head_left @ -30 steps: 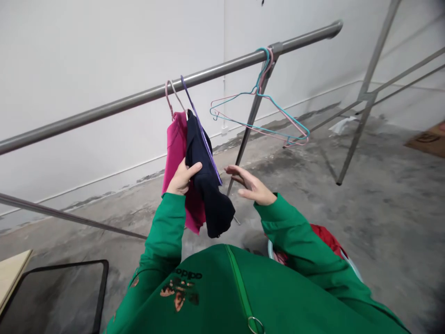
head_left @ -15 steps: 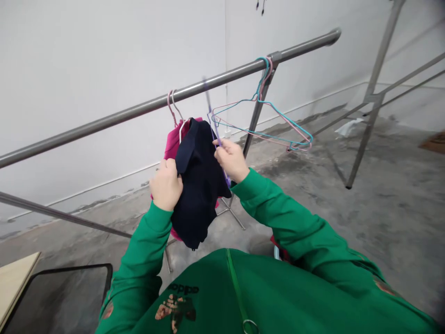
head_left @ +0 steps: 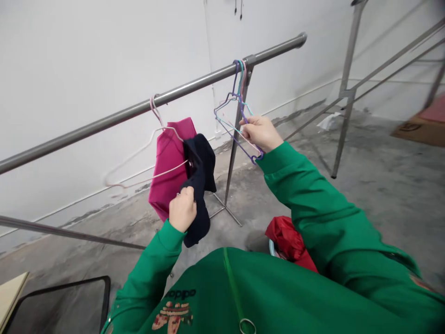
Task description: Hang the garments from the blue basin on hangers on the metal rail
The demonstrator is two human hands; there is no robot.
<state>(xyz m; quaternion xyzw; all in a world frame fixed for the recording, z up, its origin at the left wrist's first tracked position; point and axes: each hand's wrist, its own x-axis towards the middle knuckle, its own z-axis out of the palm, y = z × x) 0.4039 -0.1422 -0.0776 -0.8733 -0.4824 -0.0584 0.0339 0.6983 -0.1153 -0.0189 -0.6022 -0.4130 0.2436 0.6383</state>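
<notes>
My left hand [head_left: 182, 208] is closed on a dark navy garment [head_left: 200, 169]. That garment hangs over the right arm of a pale pink hanger [head_left: 153, 177], whose left arm is bare. Behind it, a magenta garment [head_left: 170, 155] hangs below the rail. My right hand [head_left: 262, 133] is closed around the side of a purple hanger [head_left: 232, 135]. Its hook lies over the metal rail [head_left: 198, 85], close beside the hooks of a turquoise hanger [head_left: 240, 76] and a pink hanger [head_left: 244, 73]. My fingers partly cover these hangers.
Red fabric [head_left: 288, 239] sits in a light-blue-rimmed container [head_left: 271, 248] on the floor by my right side. A rack leg [head_left: 233, 171] slants down below the rail. Another metal frame [head_left: 346, 93] and a cardboard box [head_left: 417, 127] stand at right. A black-edged panel [head_left: 107, 297] is lower left.
The purple hanger has moved right onto the rail beside the other bare hangers, with my right hand. My left hand has moved lower with the navy garment, and the pale hanger's left arm now shows.
</notes>
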